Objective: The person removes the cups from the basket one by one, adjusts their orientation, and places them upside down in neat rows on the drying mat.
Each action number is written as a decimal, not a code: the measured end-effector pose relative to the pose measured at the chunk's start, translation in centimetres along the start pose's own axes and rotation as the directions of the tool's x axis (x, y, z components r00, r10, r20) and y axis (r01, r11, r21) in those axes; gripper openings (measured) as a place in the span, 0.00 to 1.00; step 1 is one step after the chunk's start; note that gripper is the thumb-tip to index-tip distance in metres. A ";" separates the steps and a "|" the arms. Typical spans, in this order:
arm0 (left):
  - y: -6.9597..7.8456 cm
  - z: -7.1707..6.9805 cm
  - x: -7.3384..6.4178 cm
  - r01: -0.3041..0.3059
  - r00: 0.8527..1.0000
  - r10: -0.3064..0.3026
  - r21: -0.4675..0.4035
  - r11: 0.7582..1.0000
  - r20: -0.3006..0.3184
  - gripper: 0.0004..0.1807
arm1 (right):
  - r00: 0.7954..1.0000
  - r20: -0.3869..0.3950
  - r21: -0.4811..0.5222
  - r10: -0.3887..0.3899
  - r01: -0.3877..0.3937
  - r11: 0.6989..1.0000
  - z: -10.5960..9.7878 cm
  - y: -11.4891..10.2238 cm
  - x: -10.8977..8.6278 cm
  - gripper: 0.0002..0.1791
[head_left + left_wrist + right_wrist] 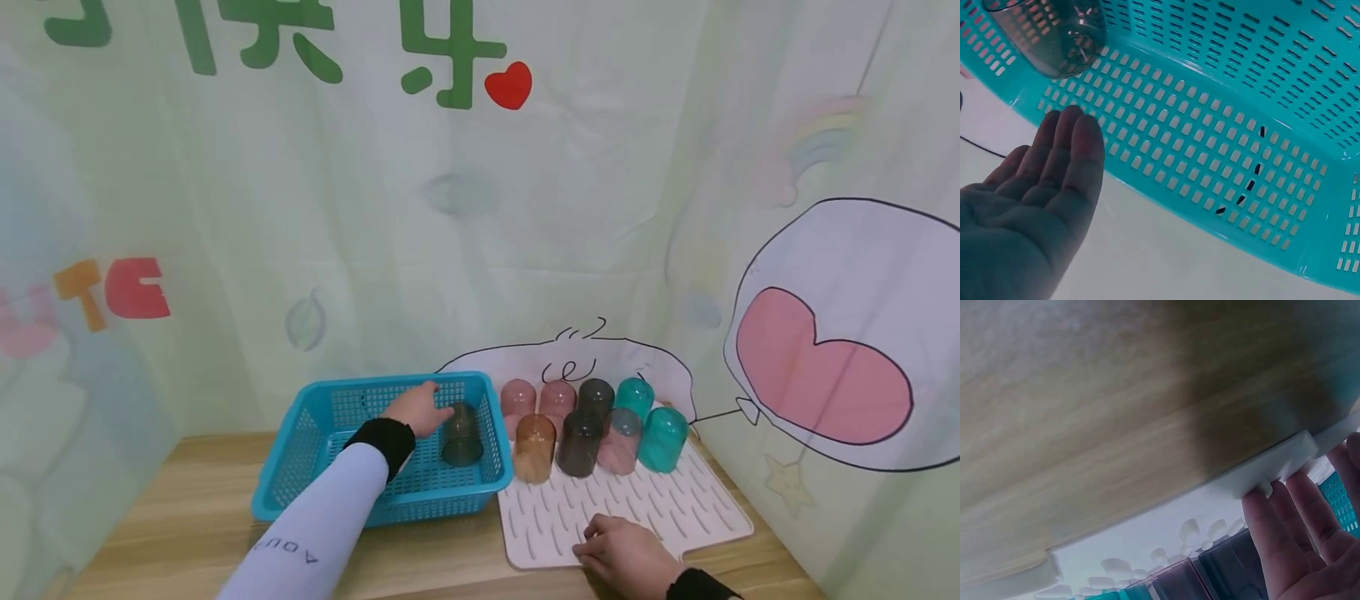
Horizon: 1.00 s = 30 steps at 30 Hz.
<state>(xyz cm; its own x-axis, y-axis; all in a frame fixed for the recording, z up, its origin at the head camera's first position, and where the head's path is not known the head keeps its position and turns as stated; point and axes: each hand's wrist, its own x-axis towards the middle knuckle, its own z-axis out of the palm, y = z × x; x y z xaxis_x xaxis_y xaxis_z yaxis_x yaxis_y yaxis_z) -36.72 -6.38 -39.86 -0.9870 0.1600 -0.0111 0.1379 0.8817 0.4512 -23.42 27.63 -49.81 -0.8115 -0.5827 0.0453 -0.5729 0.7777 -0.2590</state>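
Note:
In the head view my left hand (418, 408) reaches into a blue slotted plastic basket (300, 442). It is right beside a see-through dark grey cup (462, 442) standing at the basket's right end. The left wrist view shows this hand's fingers nearly straight, apart from the cup (1060, 44), with nothing in the palm. My right hand (630, 554) is at the front edge of a white ridged draining mat (555, 521), fingers loosely bent. Its fingertips are right at the mat's rim (1166, 531) in the right wrist view.
At the back of the mat several see-through cups stand upside down in two rows: pink ones (517, 400), an amber one (535, 450), dark grey ones (579, 446) and teal ones (663, 442). Basket and mat sit side by side on a wooden table (195, 500), before a printed curtain (360, 208).

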 end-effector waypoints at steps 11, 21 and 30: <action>0.5 2.1 1.4 0.022 0.996 -0.030 0.100 0.995 0.083 0.42 | 1.000 -0.005 -0.020 0.001 -0.001 1.000 0.3 0.2 0.0 0.08; 1.3 3.8 2.2 0.101 0.985 -0.118 0.126 0.987 0.128 0.47 | 1.000 -0.018 -0.031 -0.005 0.004 1.000 0.5 0.6 0.0 0.08; 1.6 4.5 2.2 0.151 0.978 -0.165 0.106 0.983 0.132 0.50 | 0.999 0.020 -0.014 0.038 -0.037 0.999 0.3 0.4 0.0 0.09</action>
<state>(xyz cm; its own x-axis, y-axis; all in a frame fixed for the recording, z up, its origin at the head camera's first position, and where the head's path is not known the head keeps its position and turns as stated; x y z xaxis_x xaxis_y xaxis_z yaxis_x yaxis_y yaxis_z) -38.28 -2.60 -43.14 -0.9767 0.0698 -0.2027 -0.0051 0.9377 0.3474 -23.65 27.86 -50.17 -0.8300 -0.5575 0.0164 -0.5438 0.8022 -0.2465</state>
